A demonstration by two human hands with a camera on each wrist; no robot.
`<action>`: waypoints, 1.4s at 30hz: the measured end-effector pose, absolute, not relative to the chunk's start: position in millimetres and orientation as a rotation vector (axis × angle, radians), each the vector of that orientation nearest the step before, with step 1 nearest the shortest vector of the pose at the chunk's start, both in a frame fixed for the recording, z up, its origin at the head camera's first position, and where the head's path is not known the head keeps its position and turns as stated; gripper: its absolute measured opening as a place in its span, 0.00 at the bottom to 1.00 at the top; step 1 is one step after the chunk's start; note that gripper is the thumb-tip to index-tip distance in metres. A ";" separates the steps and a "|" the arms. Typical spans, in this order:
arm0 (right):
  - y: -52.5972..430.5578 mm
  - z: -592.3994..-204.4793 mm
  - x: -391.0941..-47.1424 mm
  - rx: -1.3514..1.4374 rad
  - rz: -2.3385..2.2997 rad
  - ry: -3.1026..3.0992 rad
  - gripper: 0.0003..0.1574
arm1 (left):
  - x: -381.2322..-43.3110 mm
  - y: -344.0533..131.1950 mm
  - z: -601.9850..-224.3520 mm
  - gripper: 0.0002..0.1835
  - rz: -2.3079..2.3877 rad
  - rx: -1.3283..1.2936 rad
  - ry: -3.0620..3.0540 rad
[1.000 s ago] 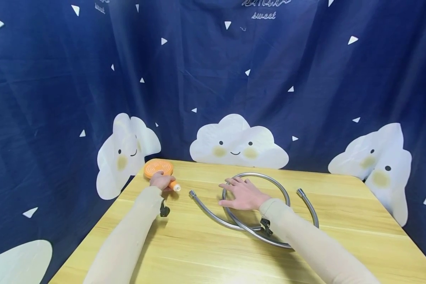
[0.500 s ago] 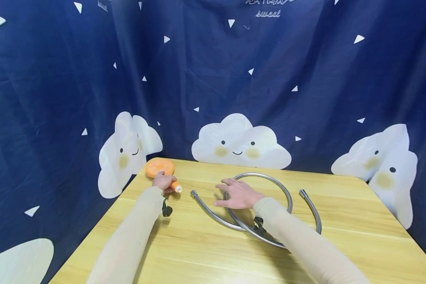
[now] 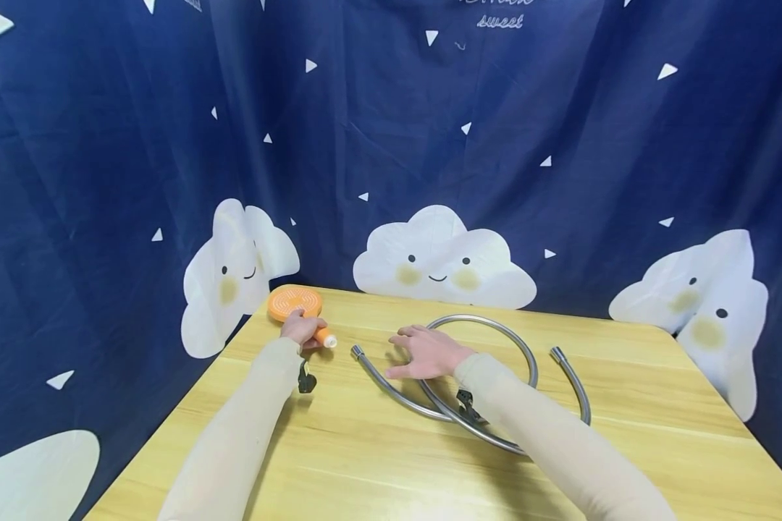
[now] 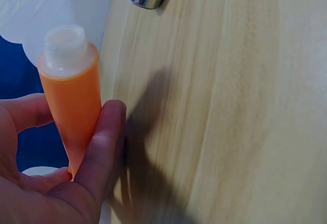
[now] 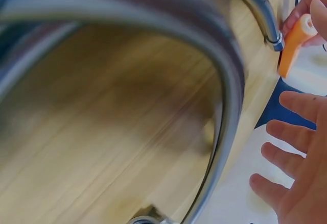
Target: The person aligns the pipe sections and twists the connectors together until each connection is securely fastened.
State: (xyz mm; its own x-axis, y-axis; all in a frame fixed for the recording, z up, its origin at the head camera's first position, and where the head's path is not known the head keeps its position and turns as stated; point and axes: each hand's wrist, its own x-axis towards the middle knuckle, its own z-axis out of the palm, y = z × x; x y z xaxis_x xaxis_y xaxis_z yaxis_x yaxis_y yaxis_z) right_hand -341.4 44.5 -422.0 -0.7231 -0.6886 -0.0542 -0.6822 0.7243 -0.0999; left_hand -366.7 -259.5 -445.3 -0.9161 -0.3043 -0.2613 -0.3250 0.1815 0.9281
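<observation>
An orange shower head (image 3: 295,302) with a round perforated face is at the table's far left corner. My left hand (image 3: 300,329) grips its handle (image 4: 74,101); the white threaded end (image 4: 65,50) points right, toward the hose. A silver metal shower hose (image 3: 505,333) lies looped on the table, one end fitting (image 3: 357,352) near the shower head and the other (image 3: 557,354) at the right. My right hand (image 3: 430,352) is over the loop's left side, palm down with fingers spread, holding nothing. In the right wrist view its fingers (image 5: 286,157) are apart from the hose.
The light wooden table (image 3: 339,463) extends toward me and to the right. A dark blue curtain (image 3: 391,145) with white clouds and triangles hangs behind and beside it. Black wrist cameras (image 3: 306,378) are strapped below both sleeves.
My right hand has moved left across the hose loop, toward its left end. The left hand keeps its grip on the shower head, nearly unmoved. The head view has shifted slightly.
</observation>
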 end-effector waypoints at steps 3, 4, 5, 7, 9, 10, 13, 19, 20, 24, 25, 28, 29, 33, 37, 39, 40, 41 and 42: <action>39.0 -419.6 -341.0 -1.128 -0.092 2.822 0.56 | -368.3 -261.2 -446.7 0.49 1.899 -0.638 2.398; 37.3 -419.7 -341.2 -1.126 -0.083 2.819 0.56 | -368.9 -261.6 -447.2 0.48 1.895 -0.638 2.402; 35.7 -419.9 -341.3 -1.124 -0.086 2.814 0.57 | -369.4 -261.9 -447.6 0.49 1.900 -0.638 2.398; 32.5 -420.0 -342.0 -1.116 -0.086 2.810 0.57 | -370.5 -262.6 -448.6 0.49 1.901 -0.635 2.397; 29.3 -420.8 -343.0 -1.110 -0.071 2.809 0.57 | -371.6 -263.0 -448.8 0.49 1.899 -0.637 2.394; 27.6 -421.2 -343.4 -1.111 -0.060 2.806 0.57 | -371.7 -263.0 -448.7 0.49 1.896 -0.639 2.393; 22.3 -422.5 -344.1 -1.115 -0.035 2.794 0.57 | -370.6 -262.5 -447.3 0.49 1.904 -0.645 2.370; 14.0 -425.9 -340.9 -1.117 -0.009 2.766 0.61 | -368.5 -260.6 -446.6 0.49 1.948 -0.637 2.325; 13.1 -426.9 -340.3 -1.117 0.003 2.762 0.61 | -368.4 -260.2 -446.5 0.49 1.947 -0.637 2.328; 10.4 -431.1 -338.8 -1.114 0.068 2.755 0.62 | -368.4 -259.0 -447.5 0.48 1.944 -0.639 2.336; 10.0 -432.4 -338.7 -1.111 0.082 2.755 0.62 | -368.4 -258.8 -447.8 0.48 1.946 -0.640 2.334; 9.7 -436.3 -338.8 -1.099 0.110 2.743 0.62 | -368.7 -258.2 -448.5 0.48 1.939 -0.645 2.328; 9.9 -437.5 -338.8 -1.094 0.105 2.734 0.62 | -368.8 -258.0 -448.7 0.48 1.938 -0.643 2.325; 10.5 -440.8 -340.3 -1.091 0.006 2.706 0.59 | -369.9 -258.7 -448.2 0.49 1.913 -0.642 2.338; 9.9 -441.5 -341.7 -1.114 -0.105 2.690 0.57 | -370.3 -260.3 -446.8 0.49 1.892 -0.641 2.362; 9.5 -441.7 -341.6 -1.117 -0.122 2.683 0.55 | -370.0 -260.9 -446.7 0.49 1.891 -0.639 2.359; 9.3 -442.1 -341.6 -1.117 -0.129 2.681 0.55 | -369.8 -261.3 -446.8 0.49 1.895 -0.635 2.354; 9.0 -442.3 -341.4 -1.116 -0.133 2.680 0.54 | -369.3 -261.4 -447.0 0.50 1.898 -0.633 2.349; 8.7 -442.4 -341.1 -1.112 -0.140 2.678 0.54 | -369.0 -261.5 -447.3 0.50 1.903 -0.630 2.344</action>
